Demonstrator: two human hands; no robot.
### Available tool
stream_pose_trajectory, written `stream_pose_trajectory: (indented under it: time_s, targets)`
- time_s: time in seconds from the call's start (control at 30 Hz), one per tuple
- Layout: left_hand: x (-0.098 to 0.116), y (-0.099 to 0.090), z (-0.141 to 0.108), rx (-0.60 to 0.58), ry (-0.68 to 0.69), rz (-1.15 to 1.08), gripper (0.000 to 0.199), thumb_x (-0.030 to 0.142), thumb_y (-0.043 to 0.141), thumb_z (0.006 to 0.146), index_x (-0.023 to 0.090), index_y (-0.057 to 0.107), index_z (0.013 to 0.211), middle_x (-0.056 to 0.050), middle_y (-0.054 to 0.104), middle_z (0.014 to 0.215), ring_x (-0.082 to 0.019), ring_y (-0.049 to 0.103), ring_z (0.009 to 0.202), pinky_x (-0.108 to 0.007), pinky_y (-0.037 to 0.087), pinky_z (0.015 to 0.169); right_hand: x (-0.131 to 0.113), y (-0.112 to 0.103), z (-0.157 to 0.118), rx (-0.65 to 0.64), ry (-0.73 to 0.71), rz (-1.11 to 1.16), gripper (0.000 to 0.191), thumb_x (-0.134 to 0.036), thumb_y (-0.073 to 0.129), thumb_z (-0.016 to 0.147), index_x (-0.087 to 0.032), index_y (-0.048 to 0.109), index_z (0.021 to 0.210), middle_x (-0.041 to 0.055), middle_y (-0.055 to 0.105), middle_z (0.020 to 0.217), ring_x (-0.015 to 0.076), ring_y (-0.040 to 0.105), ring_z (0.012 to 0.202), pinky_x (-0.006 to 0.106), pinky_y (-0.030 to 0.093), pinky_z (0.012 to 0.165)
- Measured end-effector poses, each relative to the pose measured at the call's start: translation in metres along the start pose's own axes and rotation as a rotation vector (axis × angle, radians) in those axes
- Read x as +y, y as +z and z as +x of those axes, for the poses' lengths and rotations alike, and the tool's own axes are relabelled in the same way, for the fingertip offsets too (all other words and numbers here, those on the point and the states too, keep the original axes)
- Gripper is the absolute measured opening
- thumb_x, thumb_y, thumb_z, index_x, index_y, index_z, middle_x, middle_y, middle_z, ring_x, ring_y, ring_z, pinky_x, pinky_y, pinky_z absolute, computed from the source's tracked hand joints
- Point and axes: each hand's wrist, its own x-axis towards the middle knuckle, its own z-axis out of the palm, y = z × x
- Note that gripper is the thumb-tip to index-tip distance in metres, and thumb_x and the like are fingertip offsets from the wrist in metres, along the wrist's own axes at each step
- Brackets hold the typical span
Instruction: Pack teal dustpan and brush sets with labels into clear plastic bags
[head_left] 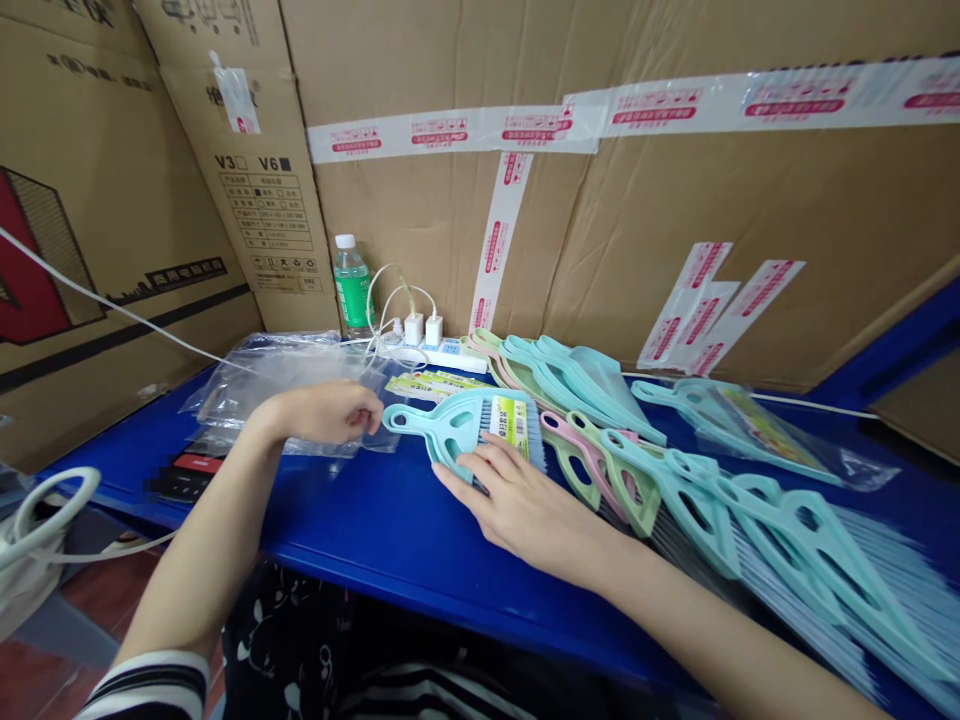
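Note:
A light blue hand brush (457, 412) with a yellow-green label card (510, 420) over its bristles is in front of me, its handle pointing left. My right hand (517, 500) grips its lower edge, thumb below and fingers across the brush. Beside the handle's tip is my left hand (337, 412), fingers bent down and closed; what they hold, if anything, is hidden. Clear plastic bags (277, 375) lie under and behind that hand. More label cards (431, 385) rest just beyond the brush.
More hand brushes (690, 500) lie in an overlapping row at right. Dustpans (577, 375) are stacked behind them, near a bagged dustpan set (750, 420). A power strip (450, 352) with chargers and a bottle (352, 290) stand against the cardboard wall (420, 220) on the blue table (360, 530).

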Motion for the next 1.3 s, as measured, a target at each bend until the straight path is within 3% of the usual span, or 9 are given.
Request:
stream_pose_trajectory:
  time_s: [0.2,0.57,0.8,0.9,0.97,1.03,1.13,1.3]
  targets:
    - [0.007,-0.002,-0.003,-0.002,0.149,-0.137,0.015,0.009,0.044,0.071,0.017,0.056,0.075,0.003,0.055,0.061,-0.009,0.047,0.054,-0.02,0.036,0.053,0.001,0.002,0.0,0.006,0.006,-0.026,0.048,-0.006,0.051,0.08,-0.009,0.054,0.128,0.0103,0.063,0.099,0.0258,0.055,0.097,0.045,0.044,0.097]
    - [0.022,0.008,0.007,-0.103,0.386,-0.357,0.018,0.003,0.047,0.073,0.017,0.056,0.08,0.001,0.061,0.072,-0.009,0.054,0.063,-0.02,0.045,0.061,-0.004,0.002,0.0,-0.013,0.014,-0.01,0.05,-0.007,0.053,0.079,-0.008,0.053,0.129,0.012,0.063,0.101,0.0264,0.054,0.099,0.046,0.043,0.096]
    - [0.031,0.012,0.011,-0.108,0.383,-0.405,0.013,0.012,0.05,0.082,0.017,0.06,0.088,-0.002,0.066,0.083,-0.01,0.058,0.07,-0.023,0.049,0.069,-0.005,0.004,0.001,-0.057,0.021,0.014,0.053,-0.009,0.055,0.079,-0.008,0.051,0.131,0.0121,0.062,0.1,0.0269,0.053,0.097,0.046,0.043,0.095]
    - [0.024,0.006,0.01,0.043,0.282,-0.3,0.014,0.017,0.049,0.086,0.018,0.061,0.093,-0.003,0.067,0.089,-0.012,0.06,0.077,-0.025,0.049,0.073,-0.006,0.004,0.002,-0.057,0.025,0.012,0.051,-0.008,0.053,0.079,-0.008,0.053,0.13,0.0115,0.062,0.098,0.0266,0.053,0.095,0.045,0.045,0.092]
    - [0.016,0.003,0.011,0.19,0.077,-0.119,0.017,0.016,0.045,0.086,0.017,0.061,0.092,-0.005,0.067,0.089,-0.015,0.061,0.078,-0.028,0.049,0.074,-0.006,0.004,0.002,-0.042,0.025,0.01,0.05,-0.007,0.052,0.078,-0.008,0.054,0.128,0.0112,0.062,0.096,0.0266,0.053,0.094,0.044,0.046,0.09]
    - [0.009,0.003,0.012,0.256,-0.184,0.106,0.021,0.013,0.041,0.085,0.014,0.061,0.09,-0.009,0.067,0.091,-0.019,0.063,0.08,-0.032,0.049,0.075,-0.006,0.004,0.002,-0.03,0.023,0.012,0.05,-0.006,0.051,0.078,-0.008,0.055,0.127,0.011,0.062,0.095,0.0264,0.054,0.093,0.044,0.047,0.089]
    - [0.002,0.006,0.017,0.156,-0.418,0.315,0.025,0.01,0.038,0.085,0.011,0.062,0.091,-0.017,0.066,0.099,-0.027,0.065,0.089,-0.037,0.048,0.076,-0.006,0.005,0.002,-0.024,0.029,0.015,0.05,-0.006,0.051,0.078,-0.009,0.055,0.127,0.0106,0.062,0.095,0.0261,0.053,0.093,0.043,0.048,0.088]
    - [0.005,0.011,0.021,0.034,-0.488,0.35,0.026,0.01,0.038,0.087,0.011,0.063,0.095,-0.019,0.069,0.098,-0.029,0.066,0.091,-0.035,0.049,0.073,-0.008,0.006,0.001,-0.016,0.031,0.008,0.049,-0.008,0.053,0.078,-0.008,0.055,0.127,0.011,0.062,0.095,0.0263,0.054,0.092,0.043,0.048,0.087]
